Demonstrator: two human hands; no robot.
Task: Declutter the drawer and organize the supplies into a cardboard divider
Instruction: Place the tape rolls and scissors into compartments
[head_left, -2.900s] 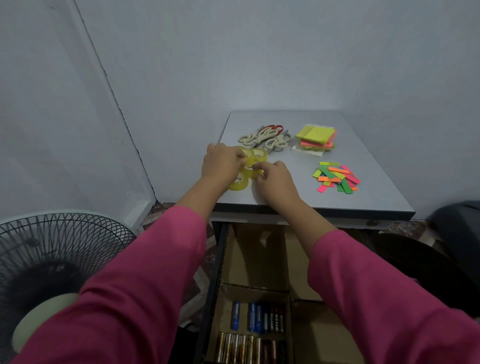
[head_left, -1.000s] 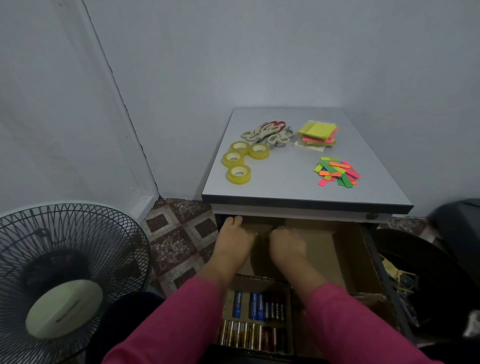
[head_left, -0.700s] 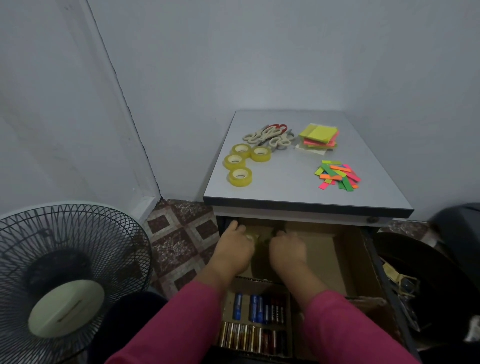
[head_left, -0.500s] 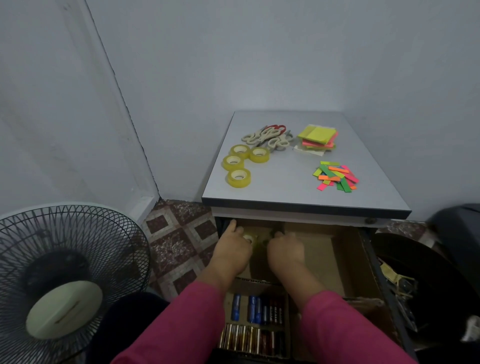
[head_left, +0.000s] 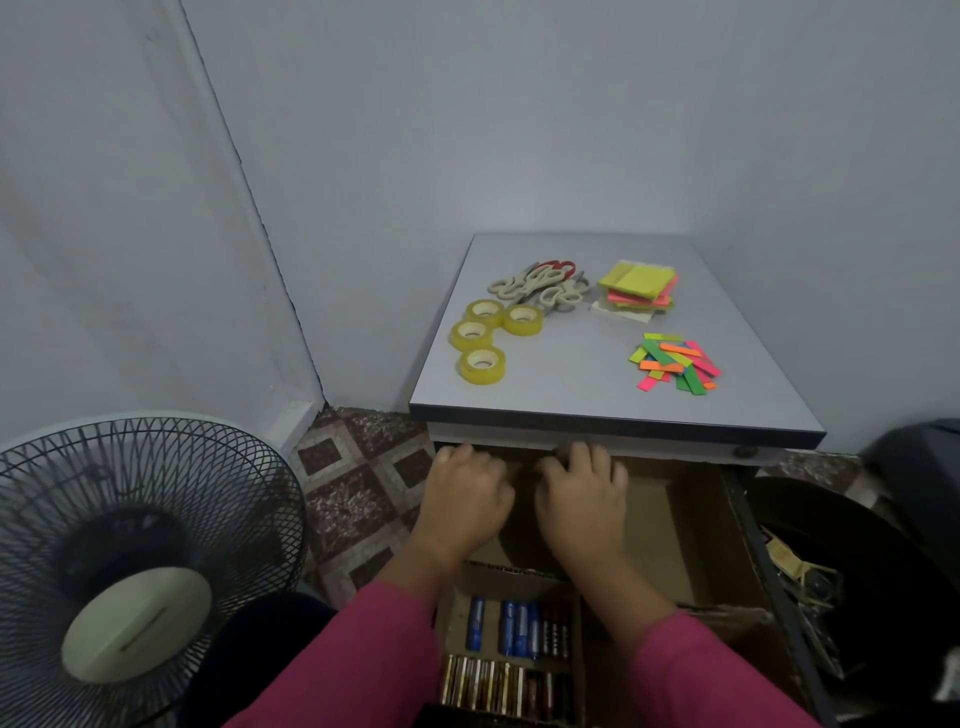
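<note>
Both hands reach into the back compartment of the brown cardboard divider (head_left: 680, 525) that lines the open drawer under the grey counter (head_left: 582, 384). The left hand (head_left: 465, 501) and the right hand (head_left: 584, 501) lie knuckles up, side by side; the fingers curl downward, and I cannot tell whether they grasp anything. Blue and gold batteries (head_left: 511, 657) fill the near compartments. On the counter sit four yellow tape rolls (head_left: 485, 338), cream-handled scissors (head_left: 540, 285), a stack of sticky notes (head_left: 638, 288) and scattered neon paper strips (head_left: 675, 364).
</note>
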